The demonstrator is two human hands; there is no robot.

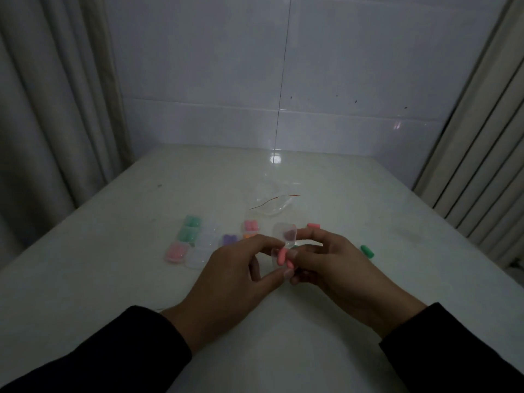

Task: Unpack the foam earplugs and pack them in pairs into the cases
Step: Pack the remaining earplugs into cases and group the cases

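A small clear case [284,236] with its lid raised is held between both hands above the table. My left hand [232,276] pinches its left side between finger and thumb. My right hand [334,268] grips its right side, thumb over a pink earplug [282,257] lying in the case. A second pink earplug [313,226] shows just beyond my right fingers, and a green one [367,251] lies loose on the table to the right. Whether my right fingers touch the second pink plug is unclear.
Left of my hands stand several cases: two with green plugs [189,228], one pink [176,251], one purple [229,239], one pink [251,226], and clear ones [198,256]. A crumpled clear bag [273,204] with a red strip lies farther back on the white table [113,279].
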